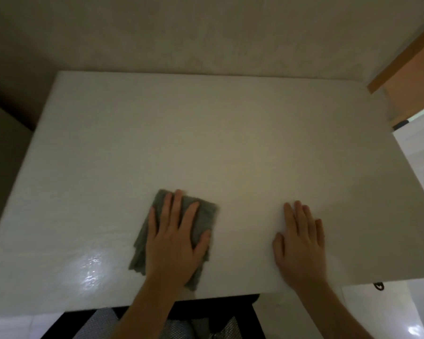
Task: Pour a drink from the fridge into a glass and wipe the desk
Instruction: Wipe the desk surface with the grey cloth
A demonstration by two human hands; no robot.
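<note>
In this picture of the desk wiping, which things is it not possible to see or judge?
- Head view: middle of the grey cloth, covered by the left hand.
- Desk under the right hand: hidden by the flat palm.
- Glass, drink, fridge: outside the frame.
- Wetness near the glare: dim light, cannot tell.
</note>
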